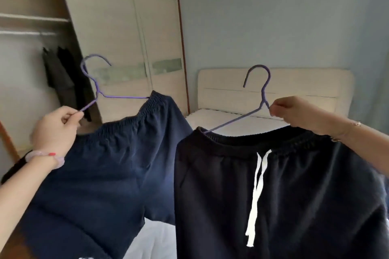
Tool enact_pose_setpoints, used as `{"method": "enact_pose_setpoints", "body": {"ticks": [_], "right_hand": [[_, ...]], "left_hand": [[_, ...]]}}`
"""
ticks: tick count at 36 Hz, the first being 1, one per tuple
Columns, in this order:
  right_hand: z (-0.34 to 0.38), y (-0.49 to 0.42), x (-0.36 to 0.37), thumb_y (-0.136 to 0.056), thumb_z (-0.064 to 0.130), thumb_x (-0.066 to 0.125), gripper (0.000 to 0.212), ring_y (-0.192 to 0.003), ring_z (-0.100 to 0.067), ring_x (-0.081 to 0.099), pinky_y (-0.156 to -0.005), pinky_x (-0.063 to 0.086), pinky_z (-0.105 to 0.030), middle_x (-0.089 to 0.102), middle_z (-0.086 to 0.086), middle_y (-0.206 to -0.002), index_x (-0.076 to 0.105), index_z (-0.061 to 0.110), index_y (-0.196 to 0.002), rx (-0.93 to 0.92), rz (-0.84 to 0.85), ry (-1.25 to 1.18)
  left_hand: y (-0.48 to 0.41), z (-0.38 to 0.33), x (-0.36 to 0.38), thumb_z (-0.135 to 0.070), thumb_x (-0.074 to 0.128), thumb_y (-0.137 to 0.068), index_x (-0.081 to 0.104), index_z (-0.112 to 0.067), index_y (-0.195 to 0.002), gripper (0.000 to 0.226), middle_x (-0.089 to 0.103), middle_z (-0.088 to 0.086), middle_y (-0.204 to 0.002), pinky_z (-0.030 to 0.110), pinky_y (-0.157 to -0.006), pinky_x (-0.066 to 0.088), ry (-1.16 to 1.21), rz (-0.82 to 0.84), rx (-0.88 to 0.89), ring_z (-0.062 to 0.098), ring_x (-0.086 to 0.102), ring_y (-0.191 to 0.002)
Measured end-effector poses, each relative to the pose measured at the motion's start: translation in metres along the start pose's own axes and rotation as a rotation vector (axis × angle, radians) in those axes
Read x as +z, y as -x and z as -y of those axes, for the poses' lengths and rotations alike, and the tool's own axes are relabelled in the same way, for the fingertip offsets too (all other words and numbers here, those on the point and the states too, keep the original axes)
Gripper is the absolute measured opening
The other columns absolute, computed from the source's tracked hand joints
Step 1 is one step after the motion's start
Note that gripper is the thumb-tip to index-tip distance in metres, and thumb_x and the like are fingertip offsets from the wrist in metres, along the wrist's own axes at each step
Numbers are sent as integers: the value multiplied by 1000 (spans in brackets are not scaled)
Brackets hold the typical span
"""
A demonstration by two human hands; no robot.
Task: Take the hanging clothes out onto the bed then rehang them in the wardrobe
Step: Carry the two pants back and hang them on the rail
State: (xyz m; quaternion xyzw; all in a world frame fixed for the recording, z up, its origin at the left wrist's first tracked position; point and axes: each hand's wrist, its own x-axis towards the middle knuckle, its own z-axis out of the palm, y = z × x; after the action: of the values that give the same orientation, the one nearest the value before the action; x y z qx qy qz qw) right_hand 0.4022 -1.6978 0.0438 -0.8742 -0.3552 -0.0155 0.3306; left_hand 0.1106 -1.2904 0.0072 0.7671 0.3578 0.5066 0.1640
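Bedroom, blue wall; bed with a pale headboard lay beyond and between the hands, white bedding also visible below them. Open wardrobe sat above and outboard of the left hand, with its rail and some dark clothes hanging there; sliding door just inboard of that. Left hand pinched the lower arm of a purple wire hanger between thumb and fingers, hook tilted up and away from the hand. Navy shorts hung from that hanger by the elastic waistband, draping below and right of the hand. Right hand pinched the neck of a second purple hanger, hook upright above the hand. Black shorts hung from it below the hand, white drawstring dangling down the front. Both garments were held in the air side by side, edges overlapping in the middle. Pink bracelet on the left wrist, thin chain on the right.
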Motion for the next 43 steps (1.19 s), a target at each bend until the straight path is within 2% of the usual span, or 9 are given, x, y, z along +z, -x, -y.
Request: {"method": "enact_pose_setpoints", "body": {"ticks": [2, 6, 16, 23, 27, 32, 36, 40, 43], "right_hand": [[20, -12, 3, -94, 17, 45, 32, -55, -17, 32, -52, 29, -26, 38, 1, -60, 53, 18, -63, -19, 0, -139], [65, -32, 16, -94, 12, 47, 27, -42, -8, 31, -37, 27, -14, 39, 0, -62, 54, 11, -68, -102, 15, -324], [198, -57, 131, -95, 10, 44, 26, -31, -1, 31, -32, 24, -10, 40, -4, -66, 55, 10, -72, -243, 184, -523], [301, -49, 244, -96, 12, 44, 25, -52, -15, 30, -38, 26, -17, 42, -4, -66, 60, 10, -77, -298, 354, -516], [362, -40, 309, -96, 11, 44, 23, -53, -14, 29, -45, 25, -22, 41, -5, -68, 60, 8, -81, -325, 476, -512], [430, -40, 373, -95, 8, 43, 21, -49, -13, 27, -39, 24, -18, 38, -3, -65, 59, 7, -81, -346, 547, -529], [475, -51, 410, -94, 8, 44, 20, -41, -8, 26, -34, 23, -15, 35, -3, -63, 63, 4, -91, -359, 580, -575], [511, -69, 451, -94, 6, 41, 25, -50, -13, 23, -33, 21, -14, 34, -3, -64, 66, 10, -90, -299, 619, -659], [535, -89, 487, -95, 7, 41, 24, -50, -13, 23, -33, 21, -15, 34, -2, -64, 64, 9, -92, -264, 651, -693]], "left_hand": [[1, 13, -31, -43, 52, -84, 60, -45, -72, 15, 63, 0, -69, 34, -66, 50, -24, -43, -34, 33, 61, -80], [5, 32, -85, -33, 52, -91, 64, -23, -80, 20, 62, 1, -69, 33, -54, 37, -121, -109, -59, 30, 60, -80], [4, 105, -229, -30, 52, -93, 69, -14, -92, 24, 69, 6, -84, 25, -59, 41, -353, -235, -102, 25, 59, -81], [1, 197, -317, -32, 54, -92, 68, -15, -90, 22, 68, 5, -86, 31, -75, 43, -342, -220, -293, 23, 59, -85], [5, 245, -358, -30, 56, -91, 62, -22, -70, 23, 61, -1, -73, 41, -85, 46, -287, -223, -481, 26, 57, -86], [11, 289, -395, -18, 58, -90, 64, -7, -86, 12, 55, 2, -71, 36, -77, 37, -141, -255, -657, 24, 51, -80], [10, 327, -416, -16, 62, -85, 63, -6, -80, 11, 54, 5, -69, 33, -75, 37, -74, -299, -742, 24, 50, -74], [0, 365, -421, -13, 61, -85, 63, 2, -84, 15, 48, 7, -64, 23, -59, 35, -43, -318, -761, 19, 43, -59], [-11, 399, -418, -17, 64, -84, 65, 4, -86, 22, 46, 9, -61, 26, -62, 36, -43, -357, -758, 21, 42, -58]]}}
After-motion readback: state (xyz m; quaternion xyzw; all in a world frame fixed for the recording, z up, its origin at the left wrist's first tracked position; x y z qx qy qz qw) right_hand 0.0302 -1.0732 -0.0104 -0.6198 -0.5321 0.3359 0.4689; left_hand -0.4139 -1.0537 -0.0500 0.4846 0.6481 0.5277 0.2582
